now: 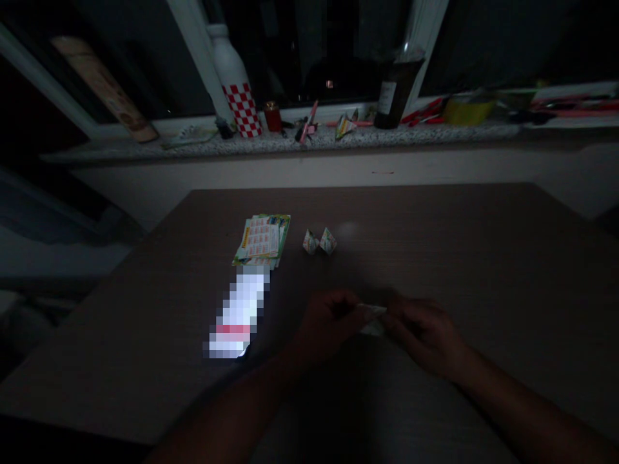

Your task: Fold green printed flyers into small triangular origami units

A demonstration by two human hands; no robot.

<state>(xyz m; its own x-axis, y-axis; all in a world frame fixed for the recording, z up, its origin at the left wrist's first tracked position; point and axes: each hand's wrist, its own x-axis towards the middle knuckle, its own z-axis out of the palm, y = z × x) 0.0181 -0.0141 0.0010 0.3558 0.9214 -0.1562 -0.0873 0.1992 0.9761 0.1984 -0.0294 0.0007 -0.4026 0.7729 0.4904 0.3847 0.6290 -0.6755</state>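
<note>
A small piece of folded paper (372, 314) is held between my two hands, low over the table. My left hand (333, 322) pinches its left side with thumb and fingers. On the other side, my right hand (425, 328) grips the right edge, its fingers closed. Dim light hides the finer folds. Beyond the hands, a small folded paper shape (319, 241) with two pointed halves sits on the table. To the left lies a stack of printed paper sheets (262, 240), with a lit phone (239, 312) just in front of it.
The brown table (435, 232) reaches to the wall under a window. On the granite sill (193, 149) stand a red-and-white checked bottle (236, 90), a small red jar (273, 117), a dark bag (394, 93), a leaning patterned cylinder (104, 87), another folded paper piece (345, 125) and several pens.
</note>
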